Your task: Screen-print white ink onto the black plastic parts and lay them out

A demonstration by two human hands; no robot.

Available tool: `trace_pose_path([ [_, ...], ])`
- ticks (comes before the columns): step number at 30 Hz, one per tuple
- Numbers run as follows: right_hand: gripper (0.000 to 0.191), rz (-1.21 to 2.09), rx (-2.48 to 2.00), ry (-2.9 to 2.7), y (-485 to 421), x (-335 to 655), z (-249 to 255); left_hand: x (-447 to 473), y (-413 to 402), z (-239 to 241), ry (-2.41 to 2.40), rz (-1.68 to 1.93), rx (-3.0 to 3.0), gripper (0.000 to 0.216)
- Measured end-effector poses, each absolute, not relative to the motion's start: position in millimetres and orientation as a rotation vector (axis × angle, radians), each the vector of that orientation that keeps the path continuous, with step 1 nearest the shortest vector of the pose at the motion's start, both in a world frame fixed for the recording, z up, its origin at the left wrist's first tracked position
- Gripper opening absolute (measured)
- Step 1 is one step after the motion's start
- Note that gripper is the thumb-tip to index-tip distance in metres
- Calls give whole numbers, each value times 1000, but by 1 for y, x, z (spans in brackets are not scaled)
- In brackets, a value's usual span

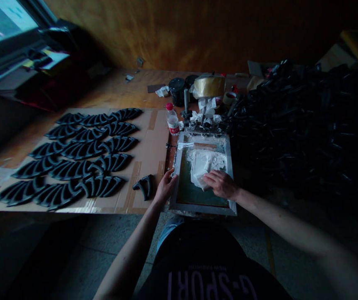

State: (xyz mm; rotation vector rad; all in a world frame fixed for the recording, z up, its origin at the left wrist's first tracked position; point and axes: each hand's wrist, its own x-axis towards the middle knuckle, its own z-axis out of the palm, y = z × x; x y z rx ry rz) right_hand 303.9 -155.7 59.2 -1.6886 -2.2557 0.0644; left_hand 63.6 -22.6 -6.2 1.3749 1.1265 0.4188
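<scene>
A metal-edged screen printing frame point(232, 179) lies in front of me at the table edge, with thick white paste point(208, 160) smeared over its greenish mesh. My right hand point(221, 184) is closed on a white scraper-like piece point(200, 177), coated with paste or pale itself, and presses it to the mesh. At the frame's left side, my left hand point(165, 186) grips the edge, its fingertips partly hidden. Just left of that hand, two curved black plastic handles point(146, 186) lie on the cardboard point(153, 146).
Rows of black curved handles point(81, 148) cover the cardboard at left. Behind the frame stand a red-capped bottle point(172, 121), a dark tub point(176, 91), a roll of tape point(209, 86) and crumpled tissue point(208, 106). A large heap of black parts point(300, 129) fills the right.
</scene>
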Motion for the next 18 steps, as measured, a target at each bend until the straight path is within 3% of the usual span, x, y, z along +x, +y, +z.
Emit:
trace_pose_path([
  [4,18,172,-1764,-2042,-137,311,71,65,-25,15,1150,413,1355,70],
  [9,57,93,-1997,-1612,-85,364,110,64,-26,78,1116,477,1361,68],
  [13,39,77,-2190,-1165,-99,424,119,82,-13,134,1000,684,1296,63],
  [18,27,323,-2289,-1192,-141,405,61,124,14,181,714,991,1199,60],
])
